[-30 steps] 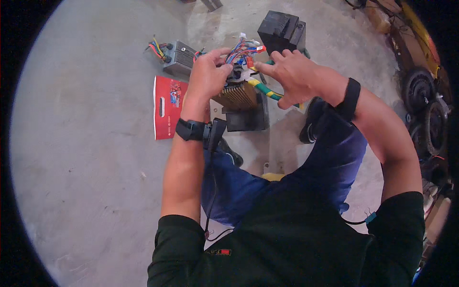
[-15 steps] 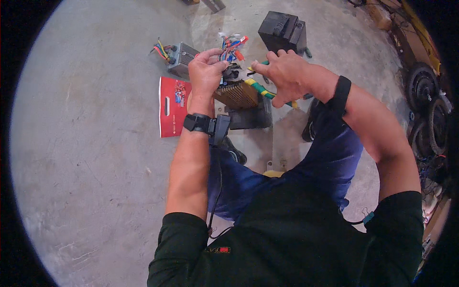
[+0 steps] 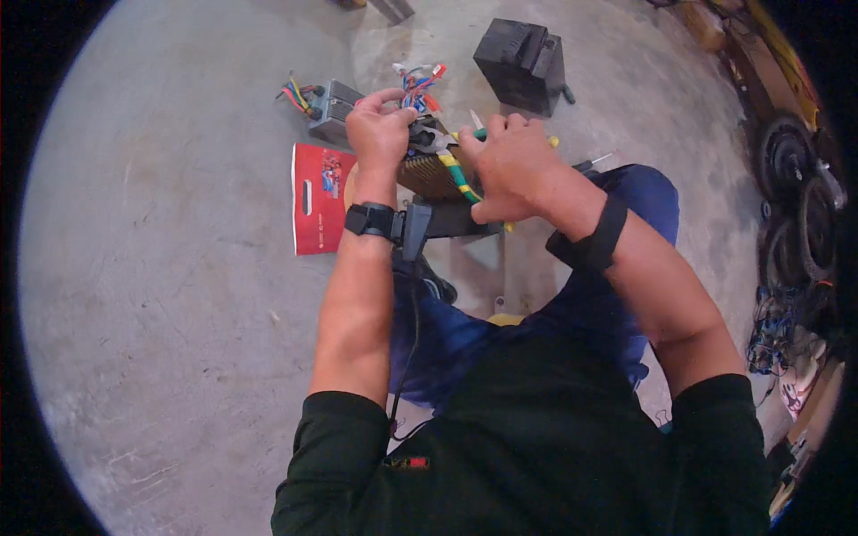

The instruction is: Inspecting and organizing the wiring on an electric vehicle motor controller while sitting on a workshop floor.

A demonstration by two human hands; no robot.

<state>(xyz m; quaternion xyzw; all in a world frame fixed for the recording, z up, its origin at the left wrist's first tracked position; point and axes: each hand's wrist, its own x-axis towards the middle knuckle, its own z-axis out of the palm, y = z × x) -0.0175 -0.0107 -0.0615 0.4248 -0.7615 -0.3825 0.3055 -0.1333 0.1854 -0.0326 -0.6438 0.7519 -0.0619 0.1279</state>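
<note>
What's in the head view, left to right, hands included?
Red bag → left hand → wire bundle → pliers with green-and-yellow handles → right hand → upper black wheel-like disc.

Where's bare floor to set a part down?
Widest: floor left of the red bag. Also between the black block and black round parts at right. Crowded: around the left hand and right hand, with wires, pliers and the brown finned box.

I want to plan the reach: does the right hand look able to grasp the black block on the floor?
Probably not: the black block stands nearby, but the right hand holds green-and-yellow-handled pliers, which likely keep it from grasping.
</note>
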